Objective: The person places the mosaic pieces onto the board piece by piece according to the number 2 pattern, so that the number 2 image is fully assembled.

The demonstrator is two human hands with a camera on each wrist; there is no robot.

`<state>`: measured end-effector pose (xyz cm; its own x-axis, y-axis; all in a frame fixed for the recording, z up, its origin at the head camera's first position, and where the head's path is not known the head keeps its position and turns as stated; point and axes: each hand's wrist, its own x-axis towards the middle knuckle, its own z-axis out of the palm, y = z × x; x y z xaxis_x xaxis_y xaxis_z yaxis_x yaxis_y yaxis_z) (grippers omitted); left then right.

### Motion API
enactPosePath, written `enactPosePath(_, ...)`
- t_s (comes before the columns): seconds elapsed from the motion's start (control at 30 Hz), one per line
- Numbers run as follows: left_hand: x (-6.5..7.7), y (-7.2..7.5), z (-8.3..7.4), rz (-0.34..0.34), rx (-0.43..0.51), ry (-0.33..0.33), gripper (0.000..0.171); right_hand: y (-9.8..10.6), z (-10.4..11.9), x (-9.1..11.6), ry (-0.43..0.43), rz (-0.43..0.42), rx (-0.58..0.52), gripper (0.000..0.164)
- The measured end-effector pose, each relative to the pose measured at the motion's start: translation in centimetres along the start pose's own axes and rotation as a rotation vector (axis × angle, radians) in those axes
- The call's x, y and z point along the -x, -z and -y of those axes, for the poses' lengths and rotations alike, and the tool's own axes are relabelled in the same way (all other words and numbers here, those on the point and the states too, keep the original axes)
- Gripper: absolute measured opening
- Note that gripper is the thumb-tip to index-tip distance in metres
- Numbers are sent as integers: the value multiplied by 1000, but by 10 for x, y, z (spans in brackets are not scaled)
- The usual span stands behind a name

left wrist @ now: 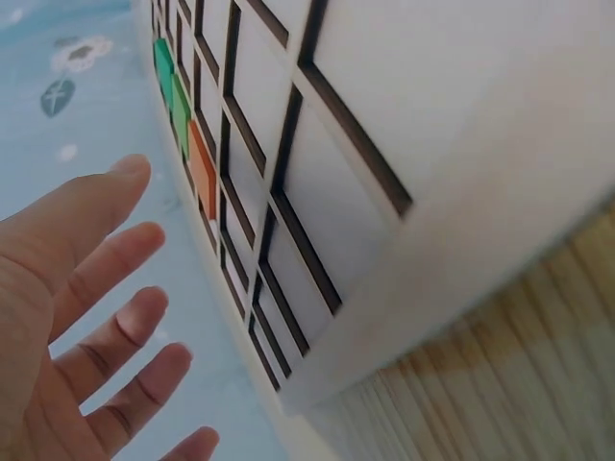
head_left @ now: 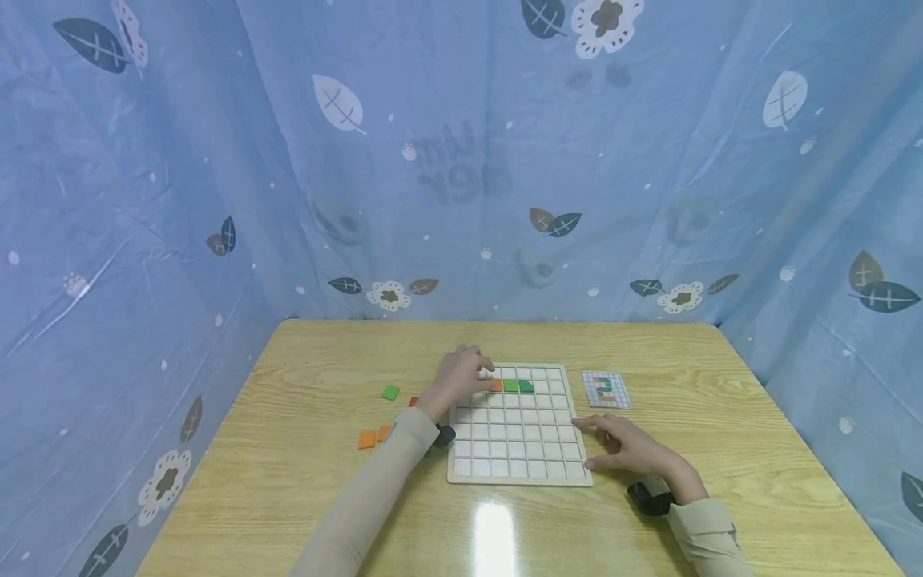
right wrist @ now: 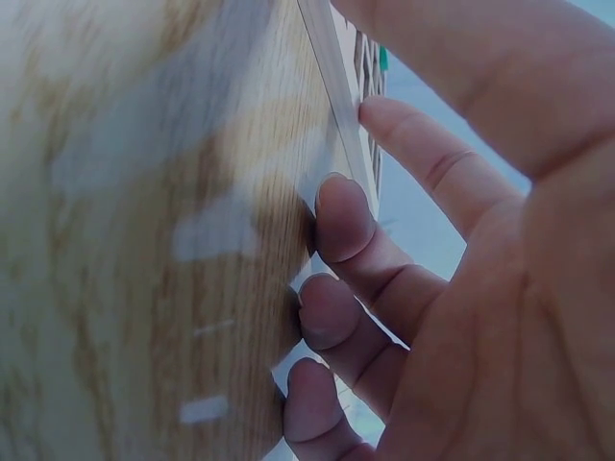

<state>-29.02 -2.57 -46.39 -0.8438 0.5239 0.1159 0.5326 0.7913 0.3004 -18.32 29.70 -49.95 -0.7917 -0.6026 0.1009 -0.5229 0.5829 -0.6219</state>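
A white gridded board (head_left: pixel 515 449) lies flat on the table. One row near its far side holds an orange tile (head_left: pixel 496 385), a light green tile (head_left: pixel 510 385) and a dark green tile (head_left: pixel 526 386) with a rounded corner. Over the board's far left part hovers my left hand (head_left: pixel 459 375); in the left wrist view its fingers are spread and hold nothing. My right hand (head_left: pixel 626 445) rests at the board's right edge, thumb and index fingertip touching the frame, the other fingers loosely bent by the tabletop.
A pattern card (head_left: pixel 606 389) with a coloured figure lies right of the board. Left of it are a loose green tile (head_left: pixel 390 393), orange tiles (head_left: pixel 366 439) and a red tile (head_left: pixel 413 401), partly hidden by the left arm. A blue patterned curtain (head_left: pixel 461 200) surrounds the table.
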Motion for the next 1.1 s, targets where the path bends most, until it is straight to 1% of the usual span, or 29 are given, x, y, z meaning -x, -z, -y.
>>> enactPosePath(0.2,5,1,7,-21,2,5,27,-2,0,1,-29,-4,-2,62)
enactPosePath(0.33,8,1,13,-42,10,1,26,3,17,0,-32,-6,-20,60)
enactPosePath(0.43,10,1,19,-56,-1,-2,28,3,19,1,-22,-12,-23,59)
enactPosePath(0.57,13,-1,29,-47,-37,27,29,-3,0,2,1,-20,-6,60)
enactPosePath(0.7,16,0,37,-33,-23,59,29,-2,-3,2,17,-10,-26,61)
enactPosePath(0.87,24,5,43,-43,33,38,29,-1,-1,1,26,-7,-38,61)
enactPosePath(1.0,30,7,49,-53,28,11,28,0,-1,2,23,-9,-38,61)
enactPosePath(1.1,32,9,53,-57,-3,6,28,-1,-1,2,8,-8,-40,61)
